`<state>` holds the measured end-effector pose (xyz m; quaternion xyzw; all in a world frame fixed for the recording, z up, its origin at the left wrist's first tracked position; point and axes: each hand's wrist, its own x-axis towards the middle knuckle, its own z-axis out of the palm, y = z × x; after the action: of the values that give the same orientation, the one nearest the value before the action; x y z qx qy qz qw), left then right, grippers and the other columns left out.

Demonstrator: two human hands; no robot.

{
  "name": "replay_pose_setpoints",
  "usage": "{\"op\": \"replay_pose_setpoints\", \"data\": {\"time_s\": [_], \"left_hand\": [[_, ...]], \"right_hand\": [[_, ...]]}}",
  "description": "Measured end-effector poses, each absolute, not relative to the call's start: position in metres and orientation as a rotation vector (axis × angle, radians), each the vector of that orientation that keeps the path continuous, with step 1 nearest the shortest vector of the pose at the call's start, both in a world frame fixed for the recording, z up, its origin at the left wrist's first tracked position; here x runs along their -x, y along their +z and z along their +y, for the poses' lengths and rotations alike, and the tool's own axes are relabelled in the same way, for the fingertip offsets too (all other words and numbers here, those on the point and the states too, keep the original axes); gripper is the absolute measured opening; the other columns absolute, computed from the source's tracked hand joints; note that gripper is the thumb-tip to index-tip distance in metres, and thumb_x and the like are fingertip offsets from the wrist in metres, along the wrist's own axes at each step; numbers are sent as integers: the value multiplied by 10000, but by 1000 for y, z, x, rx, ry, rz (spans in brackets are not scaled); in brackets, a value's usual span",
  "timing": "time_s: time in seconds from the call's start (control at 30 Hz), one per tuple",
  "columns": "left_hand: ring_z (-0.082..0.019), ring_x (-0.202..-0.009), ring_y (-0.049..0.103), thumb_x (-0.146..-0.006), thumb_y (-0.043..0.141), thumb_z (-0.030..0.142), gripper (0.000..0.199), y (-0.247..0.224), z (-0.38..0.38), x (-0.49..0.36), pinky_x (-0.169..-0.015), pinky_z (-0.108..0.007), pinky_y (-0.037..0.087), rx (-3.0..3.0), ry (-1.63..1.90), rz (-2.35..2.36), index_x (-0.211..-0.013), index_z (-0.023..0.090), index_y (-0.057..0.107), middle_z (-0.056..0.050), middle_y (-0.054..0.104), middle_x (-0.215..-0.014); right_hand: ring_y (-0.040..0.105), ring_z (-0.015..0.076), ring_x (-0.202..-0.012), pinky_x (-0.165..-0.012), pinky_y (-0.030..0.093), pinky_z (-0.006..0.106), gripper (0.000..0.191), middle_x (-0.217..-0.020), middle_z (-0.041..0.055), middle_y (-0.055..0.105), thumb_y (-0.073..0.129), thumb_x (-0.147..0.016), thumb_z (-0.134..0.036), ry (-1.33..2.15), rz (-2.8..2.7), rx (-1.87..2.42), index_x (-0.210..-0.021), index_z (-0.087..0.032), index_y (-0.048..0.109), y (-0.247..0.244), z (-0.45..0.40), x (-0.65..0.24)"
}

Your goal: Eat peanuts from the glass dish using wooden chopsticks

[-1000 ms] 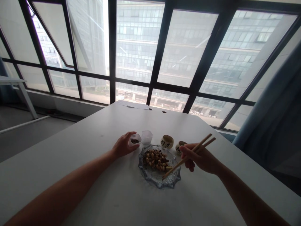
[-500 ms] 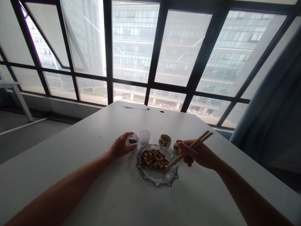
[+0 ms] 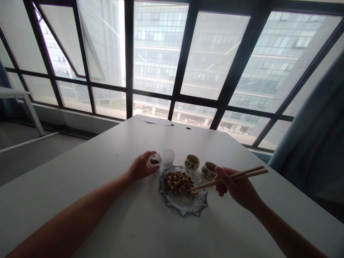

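Observation:
My left hand (image 3: 141, 166) is closed around a small clear plastic cup (image 3: 154, 161) with dark bits inside. A second clear cup (image 3: 168, 157) stands just right of it. In my right hand (image 3: 236, 186) are wooden chopsticks (image 3: 212, 182), their tips among the nuts at the right side of the pile. The scalloped glass bowl (image 3: 185, 211) holds a heap of nuts (image 3: 177, 181), mostly toward its far left. Behind the bowl, two small cups with dark characters (image 3: 191, 162) (image 3: 209, 170) stand side by side, the right one partly behind my fingers.
White sheets of paper (image 3: 153, 121) lie at the table's far end, near two dark round spots. Beyond the white table (image 3: 80, 172) are large windows. A blue curtain (image 3: 309, 118) hangs at the right, and another white table (image 3: 13, 92) stands at the left.
The chopsticks have tilted flatter, their rear ends moving right and down, with my right hand slightly lower and farther right. The whole view has shifted a little. My left hand keeps its hold.

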<state>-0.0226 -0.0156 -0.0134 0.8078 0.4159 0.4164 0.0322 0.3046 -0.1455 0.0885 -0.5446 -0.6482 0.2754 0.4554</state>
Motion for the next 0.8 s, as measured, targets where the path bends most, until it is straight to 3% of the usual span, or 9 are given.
{"op": "replay_pose_setpoints", "data": {"time_s": [0.33, 0.63, 0.8], "left_hand": [[-299, -1033, 688, -786, 676, 439, 518, -10, -18, 23, -904, -466, 553, -2514, 1269, 1301, -1229, 214, 530, -122, 684, -1184], [-302, -1035, 685, -791, 677, 439, 521, -12, -16, 23, -908, -475, 550, -2515, 1267, 1291, -1232, 204, 527, -127, 681, -1187], [-288, -1016, 692, -781, 686, 434, 516, -11, -17, 23, -896, -456, 556, -2507, 1295, 1283, -1227, 219, 541, -114, 689, -1172]], "right_hand": [[586, 161, -350, -330, 474, 244, 593, -437, 44, 622, 601, -773, -753, 648, -1552, 1359, -597, -186, 622, 73, -153, -296], [595, 131, -401, -401, 471, 226, 523, -480, 23, 622, 529, -934, -575, 620, -1942, 1158, -599, -183, 615, 74, -167, -292], [569, 138, -345, -343, 444, 228, 526, -438, 23, 612, 622, -833, -655, 722, -1588, 1168, -626, -172, 638, 69, -151, -301]]}}
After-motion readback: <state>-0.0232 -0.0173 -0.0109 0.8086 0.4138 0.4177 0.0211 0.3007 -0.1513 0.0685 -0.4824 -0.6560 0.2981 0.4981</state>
